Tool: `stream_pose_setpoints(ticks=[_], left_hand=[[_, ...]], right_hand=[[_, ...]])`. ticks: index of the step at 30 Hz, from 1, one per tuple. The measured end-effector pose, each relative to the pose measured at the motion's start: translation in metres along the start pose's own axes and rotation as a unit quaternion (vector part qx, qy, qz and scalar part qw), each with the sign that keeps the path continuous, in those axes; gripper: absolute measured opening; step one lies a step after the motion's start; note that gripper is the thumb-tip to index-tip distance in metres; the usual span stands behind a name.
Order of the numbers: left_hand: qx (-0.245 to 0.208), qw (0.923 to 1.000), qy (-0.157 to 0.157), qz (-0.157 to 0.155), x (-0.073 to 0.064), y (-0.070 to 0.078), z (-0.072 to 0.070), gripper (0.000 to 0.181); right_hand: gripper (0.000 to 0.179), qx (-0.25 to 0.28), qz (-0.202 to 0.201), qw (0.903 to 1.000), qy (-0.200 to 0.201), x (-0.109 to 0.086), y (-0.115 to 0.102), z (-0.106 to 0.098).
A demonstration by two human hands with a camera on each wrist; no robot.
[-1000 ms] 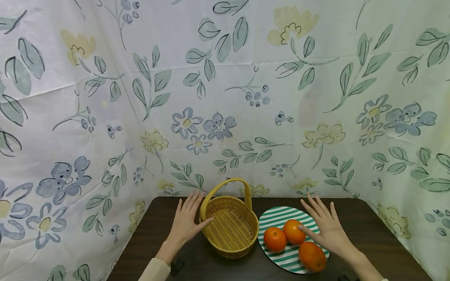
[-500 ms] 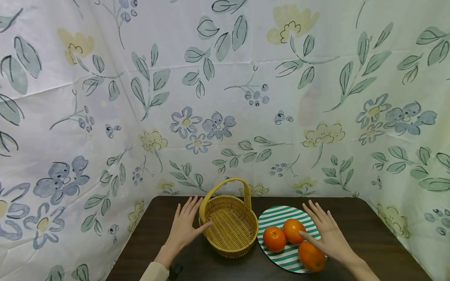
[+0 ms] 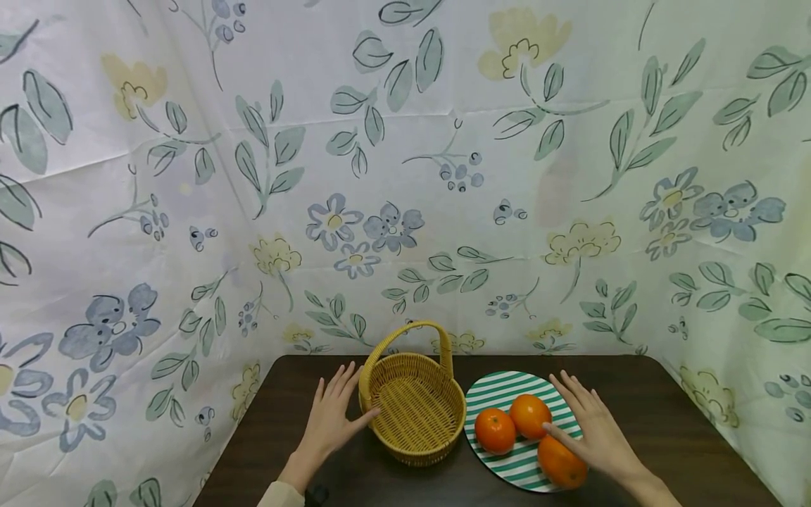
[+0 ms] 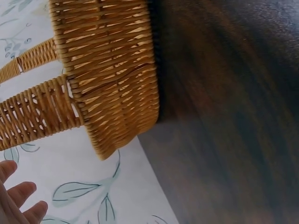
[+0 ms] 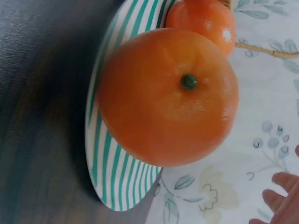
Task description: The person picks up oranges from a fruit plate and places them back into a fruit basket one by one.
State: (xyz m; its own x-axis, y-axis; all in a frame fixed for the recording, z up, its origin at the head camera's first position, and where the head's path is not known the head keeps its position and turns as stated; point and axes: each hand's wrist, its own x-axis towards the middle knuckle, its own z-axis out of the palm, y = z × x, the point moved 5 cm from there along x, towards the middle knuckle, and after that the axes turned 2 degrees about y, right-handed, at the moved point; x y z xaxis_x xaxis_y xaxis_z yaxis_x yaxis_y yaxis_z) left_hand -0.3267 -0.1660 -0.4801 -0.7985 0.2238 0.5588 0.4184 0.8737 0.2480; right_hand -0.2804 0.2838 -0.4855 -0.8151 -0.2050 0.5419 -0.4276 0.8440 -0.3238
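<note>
My left hand (image 3: 331,417) is held at the left side of a yellow wicker basket (image 3: 415,451), fingers spread and holding nothing. In the head view its thumb overlaps the basket's edge. The basket's arched handle (image 4: 39,114) shows close by in the left wrist view, near the fingertips. On the right, a round plate (image 3: 500,387) with green and white stripes bears three orange fruits: one at the left (image 3: 495,431), one behind (image 3: 531,415), and a larger one in front (image 5: 168,98) with a green stem end. My right hand (image 3: 595,436) hovers by the plate's right side, fingers extended, its thumb overlapping the fruit.
The dark wooden table (image 3: 266,422) carries both basket and plate, which stand side by side. A white cloth (image 3: 443,211) printed with leaves and flowers hangs behind the table and along its sides.
Both hands have come slightly lower and nearer to me in the head view. The basket, plate and fruits stay where they were.
</note>
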Motion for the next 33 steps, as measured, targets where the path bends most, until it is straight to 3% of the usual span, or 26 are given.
stream_pose_setpoints(ticks=[11,26,33], left_hand=[[-0.02,0.9988,-0.031,-0.032,-0.012,-0.009,0.01,0.085],[-0.027,0.9981,-0.032,-0.045,-0.026,-0.014,0.023,0.083],[-0.027,0.9985,-0.03,-0.038,-0.024,-0.012,0.025,0.08]], right_hand=[[0.082,0.01,0.022,0.9997,-0.004,-0.012,0.009,0.006],[0.08,0.002,0.015,0.9997,0.017,-0.028,0.006,0.009],[0.075,-0.006,0.015,0.9997,0.02,-0.031,0.009,0.012]])
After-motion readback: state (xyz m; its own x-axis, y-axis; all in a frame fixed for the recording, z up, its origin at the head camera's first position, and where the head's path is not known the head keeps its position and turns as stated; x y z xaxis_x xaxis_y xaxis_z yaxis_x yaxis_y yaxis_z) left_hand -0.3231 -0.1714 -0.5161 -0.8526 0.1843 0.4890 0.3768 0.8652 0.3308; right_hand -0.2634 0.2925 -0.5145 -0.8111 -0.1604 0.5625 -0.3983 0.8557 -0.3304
